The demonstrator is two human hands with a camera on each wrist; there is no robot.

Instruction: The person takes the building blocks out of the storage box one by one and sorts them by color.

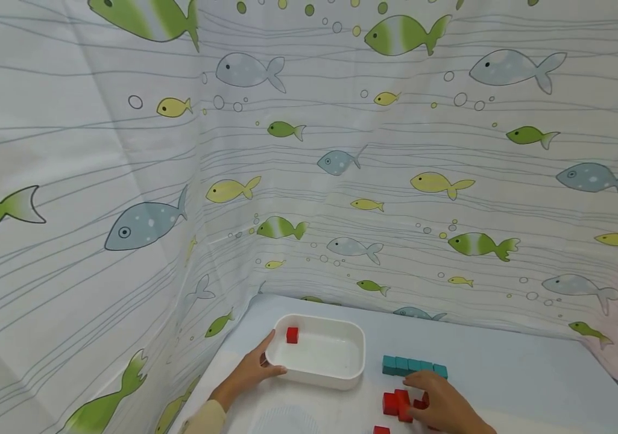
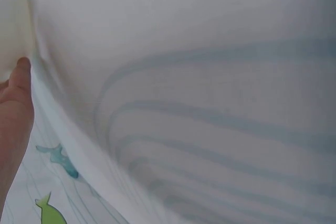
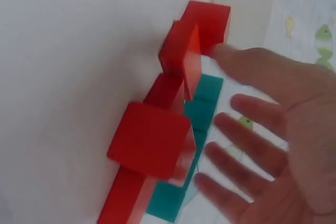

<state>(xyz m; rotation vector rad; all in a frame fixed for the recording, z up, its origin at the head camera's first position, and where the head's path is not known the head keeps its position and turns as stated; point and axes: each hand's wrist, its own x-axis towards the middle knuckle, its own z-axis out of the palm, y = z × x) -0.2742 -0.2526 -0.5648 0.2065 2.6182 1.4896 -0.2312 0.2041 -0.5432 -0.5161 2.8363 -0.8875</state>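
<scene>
A white rectangular tray [image 1: 330,378] stands on the table with one red cube [image 1: 292,335] in its far left corner. My left hand [image 1: 257,366] touches the tray's left end, thumb along the front side and fingers on the left side. In the left wrist view only part of the left hand [image 2: 16,108] shows, at the left edge. My right hand [image 1: 444,405] hovers over a loose group of red cubes [image 1: 390,404]. In the right wrist view its fingers are spread, with the thumb close to a red cube [image 3: 207,22]; whether they touch I cannot tell.
Several teal cubes [image 1: 414,366] form a straight row just beyond the red ones. Another red cube [image 1: 381,430] lies at the bottom edge of the head view. A fish-patterned curtain [image 1: 309,199] hangs behind and to the left of the table [image 1: 504,361].
</scene>
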